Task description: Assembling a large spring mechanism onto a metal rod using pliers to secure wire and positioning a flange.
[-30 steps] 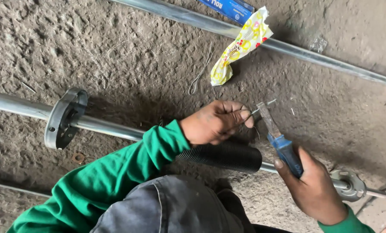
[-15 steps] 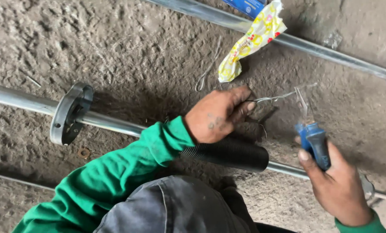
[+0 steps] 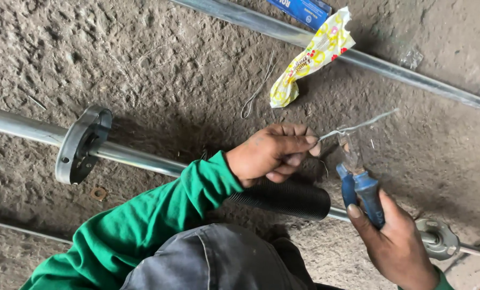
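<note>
Left fingers (image 3: 299, 147): pinched narrow on one end of a thin wire (image 3: 358, 124), tips pressed together.
Left hand (image 3: 272, 153): above the black spring (image 3: 283, 197), green sleeve (image 3: 143, 231) behind it.
Right hand (image 3: 393, 241): wrapped around the blue handles of the pliers (image 3: 358, 177); fingers closed on the grip.
Plier jaws: blurred; they appear to bite the wire just beside the left fingertips (whether fully clamped, cannot tell).
Wire, location: stretched from the left fingertips up and to the right, clear of the floor (image 3: 143, 70).
Doing it well: judged, keep the pinch firm and close to the jaws, so the wire does not slip or whip as the pliers work it.
Count, hands: two.
Count, pliers: one.
Count, pipes: two, a near pipe (image 3: 25, 126) through the spring, a far pipe (image 3: 412, 78) at top.
Count, flanges: two, a large flange (image 3: 81, 144) and a small flange (image 3: 438, 239).
Count, springs: one.
Count, loose wire (image 3: 256, 91) on floor: one.
Count, wrappers: one yellow wrapper (image 3: 310, 59); one blue box (image 3: 304, 8), partly out of view.
Count, washers: one washer (image 3: 96, 193).
</note>
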